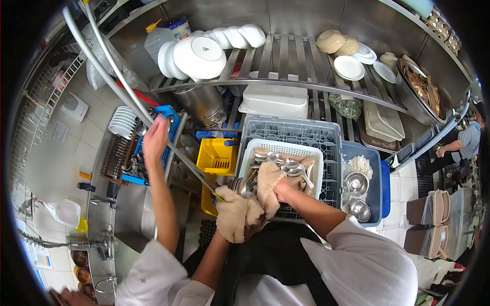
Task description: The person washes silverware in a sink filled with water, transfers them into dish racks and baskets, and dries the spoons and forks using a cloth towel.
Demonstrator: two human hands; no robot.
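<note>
My right hand [284,188] is closed on a tan cloth [269,186] over a white perforated basket [320,171] of metal spoons [292,164]. My left hand [223,238] is mostly hidden by another bunched part of tan cloth [234,214], which it holds up at the basket's lower left. Several metal utensils [239,185] stick up just above this cloth; whether my left fingers touch them is hidden. The basket sits in a grey dish rack [333,133].
A co-worker's bare arm [162,204] reaches from my left toward a blue rack [171,133] of utensils. Beside the grey rack are a yellow basket [218,153] and a blue-grey tub [376,186] with metal bowls. A slatted shelf [245,80] holds dishes. Another person [468,140] stands far right.
</note>
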